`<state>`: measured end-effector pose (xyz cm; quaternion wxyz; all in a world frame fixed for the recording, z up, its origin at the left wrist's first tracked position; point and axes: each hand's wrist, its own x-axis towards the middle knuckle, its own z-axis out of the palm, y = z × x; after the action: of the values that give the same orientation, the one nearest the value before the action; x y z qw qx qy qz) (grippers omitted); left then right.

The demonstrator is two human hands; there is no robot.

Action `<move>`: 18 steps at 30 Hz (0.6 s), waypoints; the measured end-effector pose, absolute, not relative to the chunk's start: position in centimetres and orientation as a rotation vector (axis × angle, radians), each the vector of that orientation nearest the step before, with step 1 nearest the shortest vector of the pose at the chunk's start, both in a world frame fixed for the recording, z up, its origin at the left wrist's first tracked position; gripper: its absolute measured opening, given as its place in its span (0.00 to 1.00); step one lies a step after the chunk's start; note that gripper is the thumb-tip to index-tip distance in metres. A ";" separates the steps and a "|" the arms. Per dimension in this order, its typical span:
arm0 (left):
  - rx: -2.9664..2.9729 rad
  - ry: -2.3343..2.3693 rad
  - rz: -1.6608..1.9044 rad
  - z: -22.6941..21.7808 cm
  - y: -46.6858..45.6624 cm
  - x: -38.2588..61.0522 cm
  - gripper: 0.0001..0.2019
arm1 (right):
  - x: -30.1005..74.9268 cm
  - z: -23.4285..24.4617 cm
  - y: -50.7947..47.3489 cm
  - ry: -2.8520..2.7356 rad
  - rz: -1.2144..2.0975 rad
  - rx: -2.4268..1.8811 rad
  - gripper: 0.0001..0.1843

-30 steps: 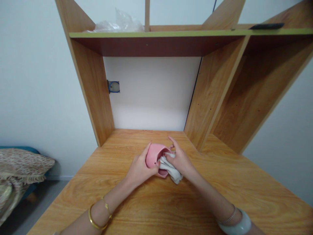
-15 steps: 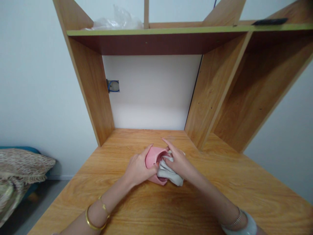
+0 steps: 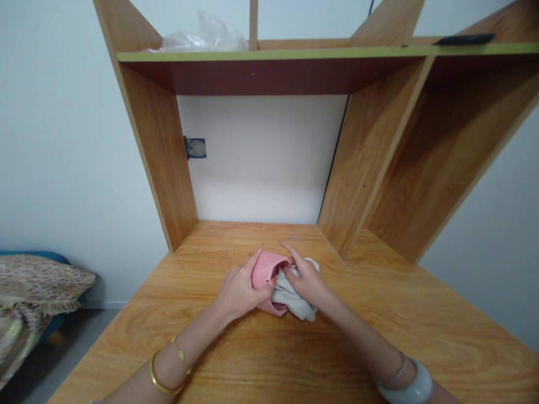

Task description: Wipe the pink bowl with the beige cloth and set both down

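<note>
My left hand (image 3: 241, 285) is wrapped round a pink hollow container (image 3: 266, 266), which lies tipped on its side with its opening turned to the right. In my right hand (image 3: 306, 280) is a pale grey cloth (image 3: 297, 303), bunched up and partly pushed into that opening. The right index finger is stretched out along the upper rim, while the other fingers press into the cloth. How far the cloth reaches inside is hidden.
The wooden desk (image 3: 269, 359) runs beneath both arms. Behind it stand a white back panel (image 3: 265, 163) and upright boards (image 3: 357, 168). A clear plastic bag (image 3: 202, 36) and a flat dark object (image 3: 465, 38) rest on the upper shelf. Patterned fabric (image 3: 37, 280) lies at the left.
My right hand has shifted slightly, and more of the cloth shows beyond its far side. The pink container is tilted a little differently; my left hand keeps its hold.
</note>
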<state>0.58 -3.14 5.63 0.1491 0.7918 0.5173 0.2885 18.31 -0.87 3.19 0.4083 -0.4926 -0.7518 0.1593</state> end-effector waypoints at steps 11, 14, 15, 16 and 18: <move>1.951 1.125 1.042 3.1 -2.5 1.6 0.46 | 18.9 1.5 1.1 -1.451 0.558 -1.172 0.21; 1.916 1.019 1.102 2.6 -2.7 2.2 0.44 | 18.2 1.1 1.1 -1.416 0.660 -1.152 0.18; 1.902 0.990 1.128 2.5 -2.7 2.3 0.43 | 17.9 0.9 1.1 -1.416 0.680 -1.155 0.17; 1.889 0.973 1.144 2.5 -2.7 2.2 0.42 | 17.7 0.8 1.0 -1.420 0.699 -1.159 0.16; 1.876 0.976 1.152 2.6 -2.7 2.1 0.40 | 17.3 0.7 1.0 -1.431 0.747 -1.165 0.15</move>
<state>2.07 -2.69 2.55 0.3585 0.7271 0.3784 0.4467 17.28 1.00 0.70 0.5442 -0.4912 -0.6030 0.3147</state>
